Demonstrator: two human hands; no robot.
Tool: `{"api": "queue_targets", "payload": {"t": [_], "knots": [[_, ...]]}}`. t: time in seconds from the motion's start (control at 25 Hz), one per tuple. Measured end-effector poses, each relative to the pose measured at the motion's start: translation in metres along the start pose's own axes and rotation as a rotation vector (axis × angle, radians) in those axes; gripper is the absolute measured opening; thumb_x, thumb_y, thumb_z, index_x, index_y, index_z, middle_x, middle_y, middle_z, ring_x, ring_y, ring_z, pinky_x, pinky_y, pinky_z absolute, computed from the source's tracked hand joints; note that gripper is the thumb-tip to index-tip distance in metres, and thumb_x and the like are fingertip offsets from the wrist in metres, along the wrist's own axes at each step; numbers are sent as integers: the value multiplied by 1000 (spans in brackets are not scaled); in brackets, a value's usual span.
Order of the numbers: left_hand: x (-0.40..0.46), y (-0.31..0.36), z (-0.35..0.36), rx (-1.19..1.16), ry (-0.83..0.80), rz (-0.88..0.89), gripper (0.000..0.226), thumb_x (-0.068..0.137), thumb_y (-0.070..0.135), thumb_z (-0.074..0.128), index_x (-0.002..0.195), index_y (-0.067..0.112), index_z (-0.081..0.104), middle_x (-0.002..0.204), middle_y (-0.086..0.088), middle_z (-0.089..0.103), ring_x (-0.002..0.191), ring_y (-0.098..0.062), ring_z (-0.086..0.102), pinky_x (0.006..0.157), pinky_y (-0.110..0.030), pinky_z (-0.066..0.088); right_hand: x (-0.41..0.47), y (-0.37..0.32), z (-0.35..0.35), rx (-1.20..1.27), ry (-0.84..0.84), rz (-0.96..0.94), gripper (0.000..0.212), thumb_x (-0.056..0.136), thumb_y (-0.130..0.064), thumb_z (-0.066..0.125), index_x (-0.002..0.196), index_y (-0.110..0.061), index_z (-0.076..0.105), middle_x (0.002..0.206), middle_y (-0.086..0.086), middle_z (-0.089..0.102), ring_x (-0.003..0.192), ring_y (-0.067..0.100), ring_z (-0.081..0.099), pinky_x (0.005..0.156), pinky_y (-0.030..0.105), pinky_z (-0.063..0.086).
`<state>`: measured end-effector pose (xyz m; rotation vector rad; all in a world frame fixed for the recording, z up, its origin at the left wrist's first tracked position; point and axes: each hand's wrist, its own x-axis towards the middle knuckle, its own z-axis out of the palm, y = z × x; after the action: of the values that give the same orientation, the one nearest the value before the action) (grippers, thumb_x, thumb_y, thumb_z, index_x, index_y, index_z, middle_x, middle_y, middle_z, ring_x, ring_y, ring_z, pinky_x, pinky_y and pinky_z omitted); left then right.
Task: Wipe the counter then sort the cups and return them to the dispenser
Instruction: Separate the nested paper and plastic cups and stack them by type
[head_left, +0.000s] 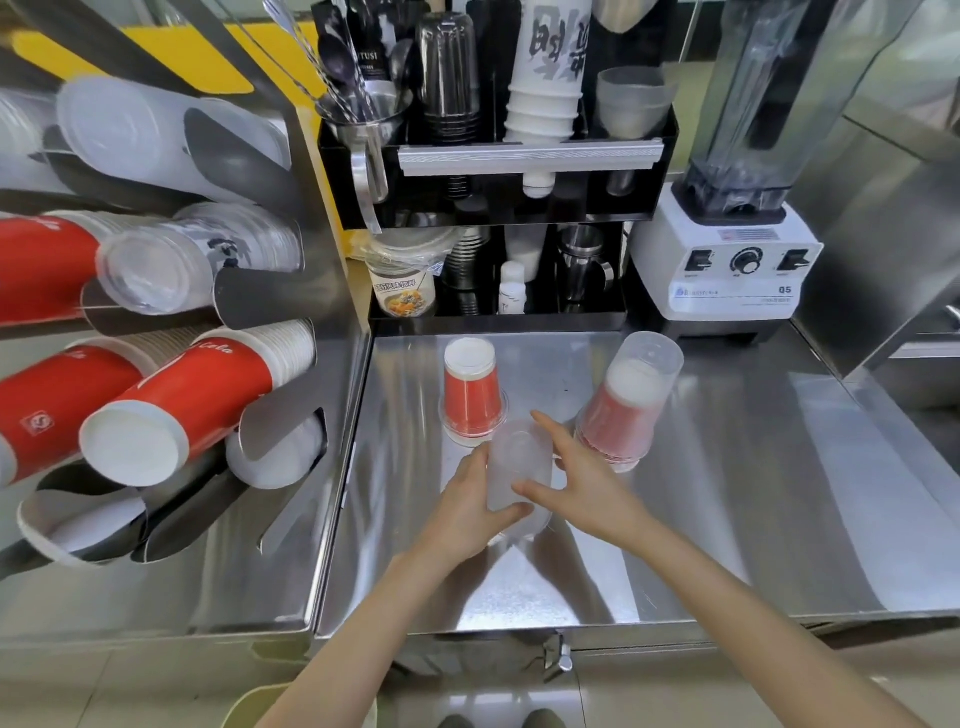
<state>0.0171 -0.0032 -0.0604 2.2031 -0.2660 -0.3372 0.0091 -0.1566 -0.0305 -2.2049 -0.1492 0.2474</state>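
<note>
A clear plastic cup (517, 470), upside down, sits between both hands near the middle of the steel counter (727, 493). My left hand (475, 499) grips its left side and my right hand (576, 475) wraps its right side. Behind it stands an inverted red paper cup (470, 392) resting on clear cups. To the right, an inverted frosted clear cup covers a red cup stack (626, 405). The cup dispenser (291, 312) at left holds red, clear and white cups in angled tubes.
A black organiser rack (498, 171) with cups, spoons and jugs lines the back of the counter. A white blender (727, 260) stands at the back right. A steel wall rises at the far right.
</note>
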Motion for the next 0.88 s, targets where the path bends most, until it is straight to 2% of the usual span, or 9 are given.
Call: {"api": "queue_targets", "payload": {"t": [0.08, 0.2, 0.28, 0.36, 0.44, 0.52, 0.64, 0.72, 0.88], "knots": [[2, 12, -4, -7, 19, 53, 83, 74, 33, 70, 140, 20, 21, 144, -4, 37, 132, -20, 37, 108, -29, 31, -3, -1, -7, -2, -13, 18, 78, 80, -37, 61, 141, -25, 16, 144, -1, 37, 131, 15, 36, 108, 29, 30], [10, 33, -15, 37, 61, 112, 93, 74, 41, 68, 144, 19, 11, 152, -2, 23, 139, -17, 23, 107, -23, 18, -12, -10, -32, 103, 97, -23, 55, 87, -35, 52, 136, -24, 31, 137, -6, 43, 124, 8, 42, 101, 19, 34], [20, 51, -22, 96, 75, 175, 92, 74, 44, 67, 144, 19, 13, 152, -3, 25, 138, -17, 24, 106, -22, 18, -20, -15, -54, 142, 234, -86, 39, 88, -28, 51, 126, -24, 45, 125, -11, 53, 114, 4, 51, 91, 5, 36], [33, 72, -26, 174, 62, 234, 88, 76, 46, 65, 144, 17, 16, 149, -5, 29, 137, -19, 28, 110, -29, 23, -27, -15, -76, 124, 403, -150, 27, 89, -24, 50, 116, -28, 53, 114, -17, 58, 105, -3, 53, 85, -2, 34], [47, 93, -26, 231, 16, 272, 86, 77, 47, 62, 144, 16, 17, 149, -6, 29, 137, -20, 28, 112, -36, 26, -28, -7, -92, 110, 588, -164, 26, 90, -18, 49, 115, -24, 55, 112, -12, 59, 103, 0, 54, 85, -2, 34], [59, 111, -20, 280, -31, 309, 86, 78, 49, 61, 143, 15, 17, 151, -6, 27, 138, -21, 27, 111, -39, 27, -26, 9, -100, 89, 675, -86, 35, 88, -15, 51, 123, -18, 49, 121, -1, 55, 110, 12, 53, 88, 5, 35], [79, 130, -8, 349, -102, 313, 87, 78, 47, 62, 144, 13, 15, 151, -8, 26, 138, -23, 29, 110, -42, 30, -18, 36, -99, 40, 500, 88, 61, 84, -23, 59, 138, -14, 29, 143, 5, 38, 129, 20, 39, 102, 23, 29], [91, 138, 0, 379, -130, 261, 88, 79, 45, 61, 144, 11, 13, 151, -9, 25, 137, -25, 30, 109, -43, 31, -10, 50, -96, 10, 363, 154, 74, 82, -27, 62, 141, -16, 20, 148, 3, 31, 134, 18, 33, 104, 27, 27], [105, 139, 11, 325, -133, 159, 74, 80, 40, 62, 137, 7, 27, 142, -10, 41, 129, -28, 41, 102, -40, 38, 5, 60, -94, 114, 324, 150, 73, 80, -22, 64, 140, -16, 23, 141, 6, 43, 129, 20, 40, 106, 36, 34]]}}
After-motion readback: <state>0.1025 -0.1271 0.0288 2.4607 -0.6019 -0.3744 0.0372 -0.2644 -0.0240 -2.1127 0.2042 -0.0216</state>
